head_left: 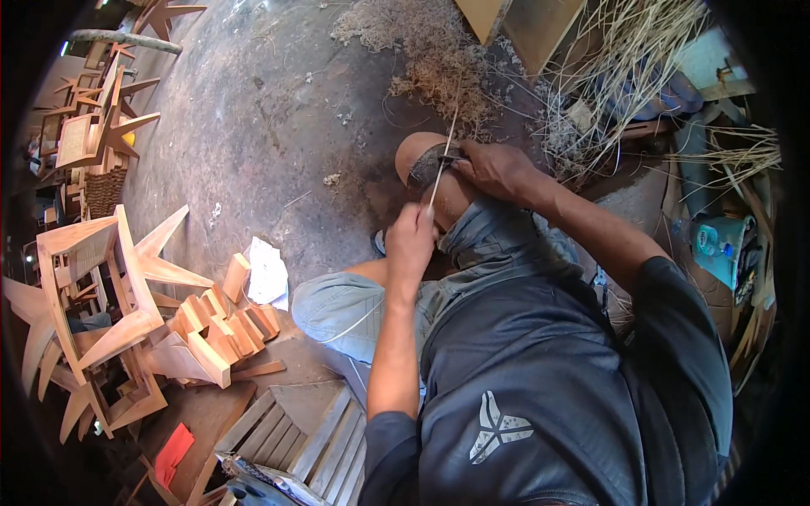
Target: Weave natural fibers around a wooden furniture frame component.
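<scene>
While the left hand (411, 244) sat above the lap with its fingers curled and pinching a thin pale strip (449, 139), the lower end of that strip just vanished inside the grip. The rest ran up across a dark pad (419, 171) on the raised knee, and its far end got lost against the brown shavings (451, 72) on the floor. The right hand (499, 171) was at the knee, fingers bent down onto a small dark piece (450, 160) right at the strip. Honestly couldn't tell if they were pinching that piece or only pressing on it, since the back of the hand covered most of it. Another thin pale line (359, 322) curved over the left thigh, no clue if it was the same strip.

Container-wise, a turquoise container (732, 268) stood far right, with a clear bottle (709, 242) at its near side; inside it or just in front, I couldn't say. On the far left, a brown woven basket (105, 192) was partly blocked by chair frames (139, 329), contents hidden. A slatted wooden piece (295, 430) was cut off by the lower edge.
</scene>
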The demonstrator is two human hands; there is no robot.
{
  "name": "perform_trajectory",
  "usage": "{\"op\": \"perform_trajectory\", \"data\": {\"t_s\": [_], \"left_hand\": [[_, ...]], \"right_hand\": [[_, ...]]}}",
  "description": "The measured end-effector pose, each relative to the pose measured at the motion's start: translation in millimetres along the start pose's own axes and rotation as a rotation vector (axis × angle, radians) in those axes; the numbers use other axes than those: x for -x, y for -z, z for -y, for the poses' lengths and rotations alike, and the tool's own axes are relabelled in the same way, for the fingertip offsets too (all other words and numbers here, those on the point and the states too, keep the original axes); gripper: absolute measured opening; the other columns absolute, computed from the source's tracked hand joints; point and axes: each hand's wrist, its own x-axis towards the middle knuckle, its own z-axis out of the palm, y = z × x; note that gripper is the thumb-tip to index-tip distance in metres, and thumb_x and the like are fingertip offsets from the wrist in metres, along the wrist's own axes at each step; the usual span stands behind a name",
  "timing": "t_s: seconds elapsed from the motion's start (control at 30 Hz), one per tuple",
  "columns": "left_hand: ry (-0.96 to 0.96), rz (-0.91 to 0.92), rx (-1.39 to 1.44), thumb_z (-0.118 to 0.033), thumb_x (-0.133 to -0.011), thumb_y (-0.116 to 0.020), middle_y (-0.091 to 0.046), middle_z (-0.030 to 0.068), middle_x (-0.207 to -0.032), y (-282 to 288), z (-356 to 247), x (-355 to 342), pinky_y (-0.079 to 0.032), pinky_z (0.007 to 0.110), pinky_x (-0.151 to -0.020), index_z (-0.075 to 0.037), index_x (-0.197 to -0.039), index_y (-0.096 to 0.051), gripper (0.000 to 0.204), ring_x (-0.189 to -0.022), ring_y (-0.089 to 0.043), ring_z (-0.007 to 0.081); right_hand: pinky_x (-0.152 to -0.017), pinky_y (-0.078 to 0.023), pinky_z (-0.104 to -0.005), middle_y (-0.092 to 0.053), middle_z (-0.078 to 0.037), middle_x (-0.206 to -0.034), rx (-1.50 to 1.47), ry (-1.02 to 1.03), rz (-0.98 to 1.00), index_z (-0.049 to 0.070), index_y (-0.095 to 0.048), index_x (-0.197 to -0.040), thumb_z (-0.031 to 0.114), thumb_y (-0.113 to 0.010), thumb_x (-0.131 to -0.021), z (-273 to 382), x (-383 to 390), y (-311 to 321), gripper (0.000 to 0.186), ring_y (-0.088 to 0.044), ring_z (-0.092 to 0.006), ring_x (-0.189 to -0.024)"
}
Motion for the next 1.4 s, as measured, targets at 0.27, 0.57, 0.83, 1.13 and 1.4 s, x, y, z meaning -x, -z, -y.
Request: {"op": "perform_trajectory", "data": {"t_s": [0.27,0.57,0.83,1.13,1.4], "left_hand": [[0.317,-0.067,0.348,-0.019,-0.092,-0.050,-0.048,-0.0029,-0.059,17.4,35.1,98.5,-0.032,0.021,-0.042,-0.004,-0.081,-0.056,0.020,-0.048,-0.040,0.0041],[-0.133,-0.219,0.017,-0.020,-0.090,-0.049,-0.051,0.0053,-0.060,-23.4,-13.2,-21.0,-0.040,0.031,-0.050,0.001,-0.081,-0.056,0.024,-0.053,-0.047,0.0129],[0.095,-0.062,-0.047,-0.016,-0.088,-0.051,-0.047,0.0020,-0.059,31.6,20.1,119.8,-0.037,0.028,-0.049,-0.001,-0.079,-0.056,0.018,-0.053,-0.043,0.0106],[0.800,-0.197,0.232,-0.016,-0.088,-0.053,-0.047,0.0023,-0.059,102.0,55.1,311.1,-0.041,0.027,-0.053,-0.002,-0.084,-0.059,0.015,-0.056,-0.047,0.0104],[0.235,-0.096,-0.425,-0.023,-0.089,-0.050,-0.060,0.0201,-0.092,89.5,24.9,172.7,-0.043,0.045,-0.077,0.001,-0.095,-0.058,0.025,-0.084,-0.056,0.0364]], "right_hand": [[-0.074,-0.045,-0.0471,-0.061,-0.025,-0.089,-0.191,-0.091,0.073,0.004,-0.053,-0.110,0.032,-0.046,-0.091,-8.8,-8.7,11.4,0.035,-0.060,-0.0404,-0.087],[-0.067,-0.049,-0.0459,-0.062,-0.023,-0.082,-0.077,0.057,0.065,0.001,-0.053,-0.101,0.034,-0.047,-0.090,13.0,3.5,9.4,0.036,-0.061,-0.0402,-0.077],[-0.057,-0.050,-0.0449,-0.063,-0.021,-0.073,0.044,0.036,-0.080,-0.002,-0.050,-0.095,0.034,-0.048,-0.090,4.4,14.0,-5.5,0.036,-0.062,-0.0383,-0.066],[-0.067,-0.048,-0.0501,-0.063,-0.023,-0.081,-0.033,0.024,-0.049,0.003,-0.048,-0.105,0.035,-0.048,-0.090,9.2,2.6,-9.9,0.035,-0.060,-0.0421,-0.077],[-0.070,-0.048,-0.0488,-0.062,-0.024,-0.084,0.014,-0.006,-0.016,0.002,-0.050,-0.103,0.035,-0.048,-0.089,17.4,8.0,-5.5,0.035,-0.061,-0.0409,-0.081]]}}
